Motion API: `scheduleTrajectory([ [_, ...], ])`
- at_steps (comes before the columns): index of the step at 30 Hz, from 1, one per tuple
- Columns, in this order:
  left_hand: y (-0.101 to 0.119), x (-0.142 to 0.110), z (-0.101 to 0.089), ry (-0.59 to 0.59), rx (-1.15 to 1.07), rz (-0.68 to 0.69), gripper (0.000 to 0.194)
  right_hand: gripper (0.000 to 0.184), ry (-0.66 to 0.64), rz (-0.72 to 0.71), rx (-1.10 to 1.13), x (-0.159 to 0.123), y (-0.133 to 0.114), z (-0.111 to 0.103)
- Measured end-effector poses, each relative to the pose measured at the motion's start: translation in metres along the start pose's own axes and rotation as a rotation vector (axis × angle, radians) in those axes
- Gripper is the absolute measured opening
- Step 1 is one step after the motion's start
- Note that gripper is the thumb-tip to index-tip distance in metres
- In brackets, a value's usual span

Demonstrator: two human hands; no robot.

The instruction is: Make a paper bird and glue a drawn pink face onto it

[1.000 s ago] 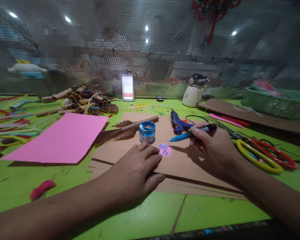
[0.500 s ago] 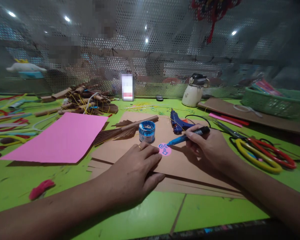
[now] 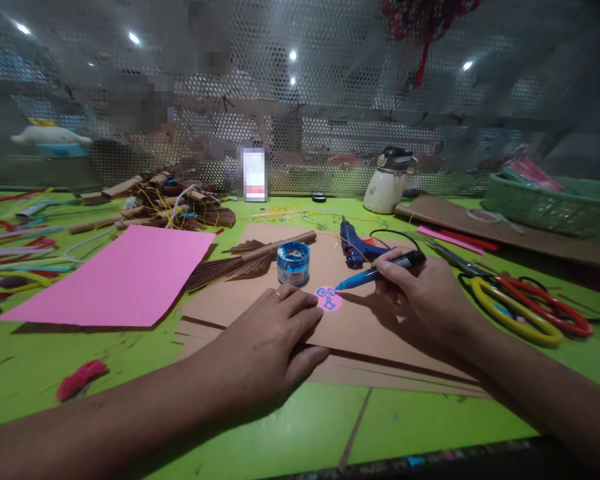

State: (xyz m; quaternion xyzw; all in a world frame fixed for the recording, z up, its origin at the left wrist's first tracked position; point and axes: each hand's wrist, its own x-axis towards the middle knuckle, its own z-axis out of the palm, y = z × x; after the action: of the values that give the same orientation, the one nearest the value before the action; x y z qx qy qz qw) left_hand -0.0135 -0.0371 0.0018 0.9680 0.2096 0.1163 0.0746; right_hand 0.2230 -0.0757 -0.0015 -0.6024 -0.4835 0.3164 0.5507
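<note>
A small pink paper disc (image 3: 329, 304), with blue eyes and a mouth drawn on it, lies on a stack of brown paper sheets (image 3: 375, 333). My left hand (image 3: 280, 333) rests flat on the stack, fingers stretched out, fingertips at the disc's left edge. Between the thumb and fingers of my right hand (image 3: 415, 287) is a blue marker (image 3: 365, 277), its tip at the right eye on the disc. Just behind my left hand stands an uncapped paint jar (image 3: 293, 264) with blue smears. A pleated brown paper piece (image 3: 255, 259) lies beside the jar.
Pink paper (image 3: 120, 277) lies on the left, with a red fuzzy scrap (image 3: 83, 379) in front. A blue glue gun (image 3: 355, 247) sits behind my right hand. Scissors (image 3: 515, 310) lie to the right. Farther back are a kettle (image 3: 387, 183), a green basket (image 3: 550, 203) and crafted brown bundles (image 3: 170, 200).
The marker and my right hand have shifted slightly to the right. My left hand stays in place on the paper.
</note>
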Motion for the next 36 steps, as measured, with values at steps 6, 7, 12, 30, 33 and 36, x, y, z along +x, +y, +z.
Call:
scheduleTrajectory([
  [6, -0.0002, -0.0004, 0.0009, 0.029, 0.002, 0.01, 0.032, 0.029, -0.02, -0.036, -0.048, 0.0012, 0.0036, -0.0016],
  [7, -0.0002, -0.0003, 0.0008, 0.028, 0.002, 0.01, 0.032, 0.029, -0.028, -0.04, -0.059, 0.0009, 0.0037, -0.0018],
  [12, -0.0002, 0.0004, 0.0007, 0.014, 0.005, 0.005, 0.034, 0.03, -0.04, -0.04, -0.133, 0.0003, 0.0047, -0.0023],
  [30, 0.0004, 0.0012, -0.0004, 0.002, 0.0, 0.004, 0.034, 0.026, -0.023, -0.051, -0.164, -0.0011, 0.001, -0.0017],
  [33, -0.0005, 0.0016, 0.0008, 0.002, 0.003, 0.006, 0.034, 0.025, -0.031, -0.058, -0.169, -0.0022, 0.0014, -0.0018],
  [36, -0.0012, 0.0012, 0.0019, 0.002, 0.009, 0.002, 0.034, 0.024, -0.044, -0.075, -0.153, -0.0025, 0.0023, -0.0018],
])
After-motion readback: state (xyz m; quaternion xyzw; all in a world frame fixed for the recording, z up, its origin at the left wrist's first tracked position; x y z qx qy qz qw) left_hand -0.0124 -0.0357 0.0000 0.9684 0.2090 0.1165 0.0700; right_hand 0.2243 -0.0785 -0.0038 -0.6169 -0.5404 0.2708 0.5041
